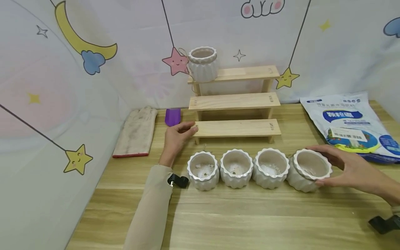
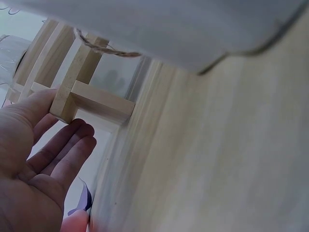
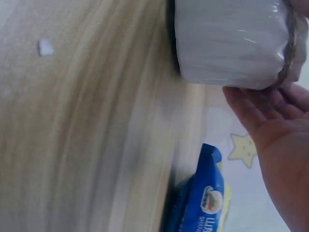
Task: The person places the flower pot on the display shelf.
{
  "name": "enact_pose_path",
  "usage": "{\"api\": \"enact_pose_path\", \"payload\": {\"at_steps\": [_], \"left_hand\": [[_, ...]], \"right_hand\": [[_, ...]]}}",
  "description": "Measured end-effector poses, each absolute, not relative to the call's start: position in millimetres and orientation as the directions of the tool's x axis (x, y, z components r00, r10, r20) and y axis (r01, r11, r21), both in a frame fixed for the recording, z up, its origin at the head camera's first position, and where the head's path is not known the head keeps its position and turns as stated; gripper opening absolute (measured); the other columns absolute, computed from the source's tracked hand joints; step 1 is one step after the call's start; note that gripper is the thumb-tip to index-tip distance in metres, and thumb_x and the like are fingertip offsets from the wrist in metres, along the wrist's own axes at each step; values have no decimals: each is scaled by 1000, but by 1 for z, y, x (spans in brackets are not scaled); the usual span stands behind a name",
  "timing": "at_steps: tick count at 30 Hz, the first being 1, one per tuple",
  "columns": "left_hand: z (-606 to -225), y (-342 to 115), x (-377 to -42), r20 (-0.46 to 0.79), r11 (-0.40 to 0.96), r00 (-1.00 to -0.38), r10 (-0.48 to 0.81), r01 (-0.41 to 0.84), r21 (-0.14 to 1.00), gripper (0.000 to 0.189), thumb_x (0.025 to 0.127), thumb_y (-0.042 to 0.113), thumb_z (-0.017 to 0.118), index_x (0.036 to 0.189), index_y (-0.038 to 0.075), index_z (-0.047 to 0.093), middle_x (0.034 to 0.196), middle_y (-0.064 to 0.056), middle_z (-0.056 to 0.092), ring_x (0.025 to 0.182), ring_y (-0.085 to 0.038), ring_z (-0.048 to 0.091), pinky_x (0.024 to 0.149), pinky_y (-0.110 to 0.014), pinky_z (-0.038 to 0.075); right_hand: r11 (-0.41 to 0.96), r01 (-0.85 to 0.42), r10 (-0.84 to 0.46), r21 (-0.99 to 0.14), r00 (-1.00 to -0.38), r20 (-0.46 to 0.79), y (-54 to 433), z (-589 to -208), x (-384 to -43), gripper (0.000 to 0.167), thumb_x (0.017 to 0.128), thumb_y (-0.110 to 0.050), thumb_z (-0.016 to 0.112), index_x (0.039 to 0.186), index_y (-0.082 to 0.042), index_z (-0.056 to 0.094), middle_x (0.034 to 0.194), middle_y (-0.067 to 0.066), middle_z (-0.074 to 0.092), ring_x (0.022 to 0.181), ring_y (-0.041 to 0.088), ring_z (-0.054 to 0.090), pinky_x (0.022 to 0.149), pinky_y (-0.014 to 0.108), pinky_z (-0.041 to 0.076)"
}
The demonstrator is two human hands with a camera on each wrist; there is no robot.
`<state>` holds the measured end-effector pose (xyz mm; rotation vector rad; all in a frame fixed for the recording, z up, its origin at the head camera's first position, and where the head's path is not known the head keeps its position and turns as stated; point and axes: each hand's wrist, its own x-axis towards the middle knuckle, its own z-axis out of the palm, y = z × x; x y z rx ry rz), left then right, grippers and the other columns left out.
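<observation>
1. Nearest, I see the right hand [image 1: 353,170] with its fingers and thumb curved round a white, fluted ceramic pot with a scalloped rim [image 1: 307,171], which tilts slightly at the row's right end on the bench [image 1: 250,222].
2. Leftward stand three matching white pots [image 1: 236,171].
3. The left hand [image 1: 178,139] pinches the lowest board's left end, its other fingers loose.
4. The pale wooden three-step stand [image 1: 234,101] lies beyond and left of my round held pot, boards running crosswise.
5. Farthest, another white pot [image 1: 203,69] tops it.
</observation>
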<state>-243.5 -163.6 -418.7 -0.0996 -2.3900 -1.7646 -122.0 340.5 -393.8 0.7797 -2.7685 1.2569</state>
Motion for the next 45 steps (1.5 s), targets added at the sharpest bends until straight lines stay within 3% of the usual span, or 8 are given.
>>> {"api": "enact_pose_path", "payload": {"at_steps": [5,9,12,16,22,28,35,45], "left_hand": [[-421,-164,-243,173,315,-984,-44,150,937,29,95,18,85,120,3,80,115,-12,78,102,-22,72,83,-22,57],[-422,-165,-241,175,318,-984,-42,153,936,29,95,17,84,119,3,80,116,-12,78,102,-23,72,83,-22,57],[-424,-166,-240,177,318,-983,-43,154,935,28,94,16,84,119,3,80,116,-12,78,101,-22,72,83,-22,57],[-424,-167,-239,180,323,-983,-44,156,934,28,94,16,84,119,4,81,116,-12,78,100,-22,72,82,-22,56],[-423,-167,-240,179,324,-983,-49,154,934,28,94,17,85,119,4,81,116,-11,79,100,-21,72,83,-22,56],[-422,-167,-240,178,319,-983,-53,152,935,28,94,16,85,119,4,81,116,-12,78,100,-21,72,82,-21,56],[-421,-165,-241,181,324,-982,-52,155,933,28,94,15,84,119,3,81,115,-12,78,101,-22,72,82,-22,56],[-419,-163,-243,192,300,-980,-47,170,939,29,94,15,85,119,2,80,115,-12,78,99,-21,72,83,-23,57]], "right_hand": [[587,-410,-390,-698,-899,200,341,-389,-123,89,69,0,99,148,-6,57,132,-11,64,113,-7,61,89,6,47],[656,-349,-334,-669,-929,157,343,-379,-129,90,75,-6,98,151,-1,51,134,5,61,108,-15,55,81,5,47],[676,-316,-291,-666,-944,153,342,-370,-134,91,75,-5,97,152,0,50,136,13,58,108,-18,51,81,3,44],[688,-295,-254,-663,-954,161,339,-357,-142,92,76,-6,97,155,-3,49,137,9,56,107,-18,51,83,0,40],[685,-309,-267,-660,-949,167,331,-342,-155,92,77,-6,96,156,-1,47,139,23,58,105,-20,50,82,0,39],[675,-313,-272,-668,-947,169,319,-332,-165,88,81,-10,95,156,-13,51,134,4,60,107,-11,56,81,5,44],[681,-330,-285,-654,-942,178,304,-319,-178,88,80,-11,95,156,-8,50,133,18,63,102,-11,56,76,7,45],[637,-328,-293,-698,-940,175,288,-301,-199,80,85,-11,92,155,-17,53,132,6,63,107,-2,61,79,10,48]]}}
